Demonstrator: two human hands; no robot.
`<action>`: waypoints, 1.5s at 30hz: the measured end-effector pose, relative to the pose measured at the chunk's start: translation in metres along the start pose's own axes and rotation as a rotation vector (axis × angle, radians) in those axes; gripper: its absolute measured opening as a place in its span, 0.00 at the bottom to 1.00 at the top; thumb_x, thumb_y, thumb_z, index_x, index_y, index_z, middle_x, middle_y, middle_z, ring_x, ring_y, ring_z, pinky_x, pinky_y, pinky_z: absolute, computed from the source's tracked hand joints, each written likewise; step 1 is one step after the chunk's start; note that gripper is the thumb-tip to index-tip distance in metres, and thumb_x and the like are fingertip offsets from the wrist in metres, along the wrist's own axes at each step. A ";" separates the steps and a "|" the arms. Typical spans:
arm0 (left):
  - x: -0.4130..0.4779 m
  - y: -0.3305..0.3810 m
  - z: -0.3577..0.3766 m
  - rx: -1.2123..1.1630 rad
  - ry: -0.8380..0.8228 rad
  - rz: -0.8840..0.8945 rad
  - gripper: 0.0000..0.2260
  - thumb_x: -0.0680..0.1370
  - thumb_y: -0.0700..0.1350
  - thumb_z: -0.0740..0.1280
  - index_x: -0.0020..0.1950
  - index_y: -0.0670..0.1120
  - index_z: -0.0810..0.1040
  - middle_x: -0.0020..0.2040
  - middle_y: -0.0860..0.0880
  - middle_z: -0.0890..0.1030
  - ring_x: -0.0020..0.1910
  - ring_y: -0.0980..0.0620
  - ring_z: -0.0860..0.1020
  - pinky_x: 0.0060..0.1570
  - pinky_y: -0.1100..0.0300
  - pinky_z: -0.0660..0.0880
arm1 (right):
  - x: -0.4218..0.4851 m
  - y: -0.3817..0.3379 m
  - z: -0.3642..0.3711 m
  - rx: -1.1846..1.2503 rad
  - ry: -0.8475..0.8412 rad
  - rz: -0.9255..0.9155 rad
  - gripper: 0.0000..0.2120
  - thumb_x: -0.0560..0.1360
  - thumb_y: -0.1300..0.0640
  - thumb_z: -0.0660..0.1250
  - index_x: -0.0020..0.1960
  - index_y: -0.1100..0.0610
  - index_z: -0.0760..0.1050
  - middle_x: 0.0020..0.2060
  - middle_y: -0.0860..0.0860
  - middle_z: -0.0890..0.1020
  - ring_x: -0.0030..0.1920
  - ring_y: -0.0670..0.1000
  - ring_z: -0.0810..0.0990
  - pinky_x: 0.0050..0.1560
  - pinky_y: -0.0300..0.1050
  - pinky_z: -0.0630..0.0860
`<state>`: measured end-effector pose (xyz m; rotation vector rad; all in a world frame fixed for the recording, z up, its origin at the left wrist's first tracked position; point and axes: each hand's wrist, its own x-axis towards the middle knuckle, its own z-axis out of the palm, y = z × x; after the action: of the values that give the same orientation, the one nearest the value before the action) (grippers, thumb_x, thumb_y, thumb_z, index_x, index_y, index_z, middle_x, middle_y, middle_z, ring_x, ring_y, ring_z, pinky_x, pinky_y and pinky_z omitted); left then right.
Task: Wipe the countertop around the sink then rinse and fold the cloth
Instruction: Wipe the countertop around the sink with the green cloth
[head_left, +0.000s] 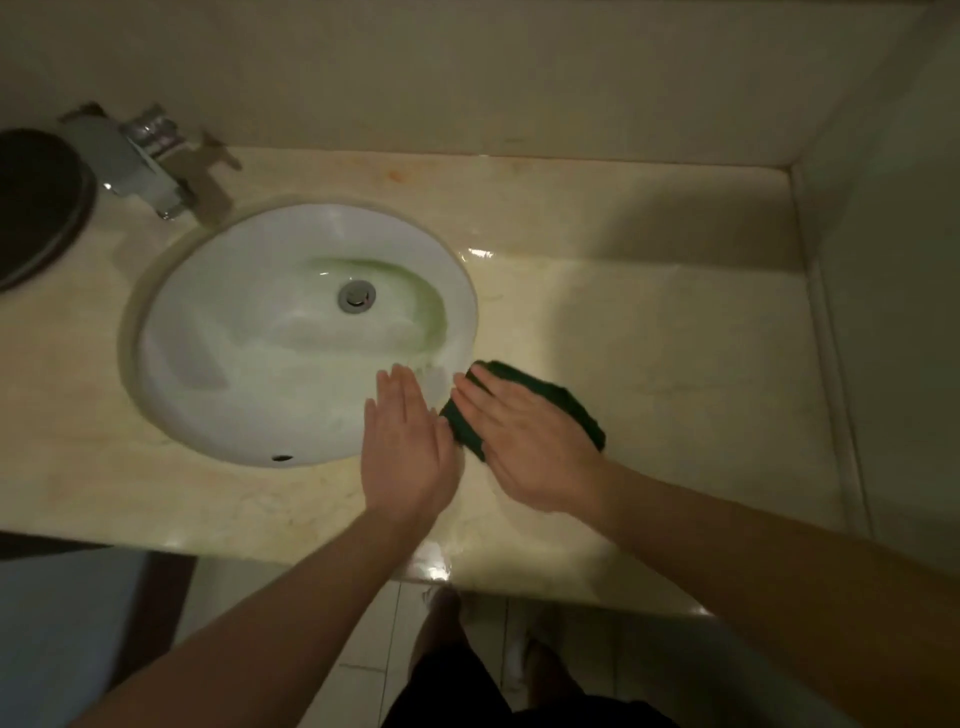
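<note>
Found the cloth (571, 410) dark green, bunched into a rough folded pad. Lay on the surface (675, 364) just right of the sink (208, 364), with one corner reaching the basin's rim. Looked thick and matte, uneven along the far edge.

Pressed down on it with the right hand (524, 447) - palm down, fingers straight and close together, nothing curled round the fabric. Covered most of the pad that way, leaving a dark strip along the far side and a corner toward the left. Held the left hand (405, 447) beside it, also flat and palm down, fingers straight and together, gripping nothing. Hovered or rested over the sink's near right rim - could not tell which. Kept both forearms bare, reaching in from the bottom edge.

Showed a cream, marble-like stone surface, glossy, with wet glints near the basin and along the front edge. Showed an oval white ceramic bowl set under the stone, a greenish tinge around the metal drain (357, 296). Had a chrome faucet (150, 161) at the far left and a dark round object (36, 208) beyond it. Ended in pale floor tiles (374, 649) below.
</note>
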<state>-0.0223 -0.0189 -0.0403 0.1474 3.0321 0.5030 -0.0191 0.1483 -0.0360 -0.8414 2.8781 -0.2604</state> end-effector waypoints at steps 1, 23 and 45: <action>-0.005 -0.006 0.001 0.092 -0.045 0.003 0.31 0.79 0.51 0.45 0.77 0.34 0.55 0.77 0.37 0.60 0.77 0.41 0.55 0.75 0.44 0.52 | -0.018 -0.011 0.000 0.001 -0.010 -0.001 0.28 0.78 0.53 0.50 0.76 0.63 0.57 0.76 0.57 0.60 0.77 0.56 0.55 0.76 0.52 0.54; -0.061 0.094 -0.007 -0.172 0.042 0.078 0.30 0.78 0.47 0.54 0.77 0.36 0.53 0.78 0.38 0.56 0.78 0.40 0.48 0.76 0.47 0.47 | -0.103 -0.024 -0.009 0.497 0.320 0.672 0.27 0.79 0.65 0.52 0.77 0.58 0.52 0.76 0.45 0.50 0.76 0.45 0.45 0.72 0.31 0.43; -0.051 -0.029 -0.017 0.354 -0.321 0.639 0.32 0.80 0.55 0.49 0.79 0.39 0.48 0.80 0.41 0.49 0.78 0.43 0.43 0.76 0.50 0.43 | -0.038 -0.088 0.033 0.043 0.077 0.778 0.34 0.77 0.47 0.46 0.77 0.65 0.48 0.77 0.62 0.51 0.77 0.60 0.49 0.76 0.55 0.48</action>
<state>0.0243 -0.0571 -0.0315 1.1121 2.6693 -0.0486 0.0642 0.0916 -0.0479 0.3270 2.9851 -0.2580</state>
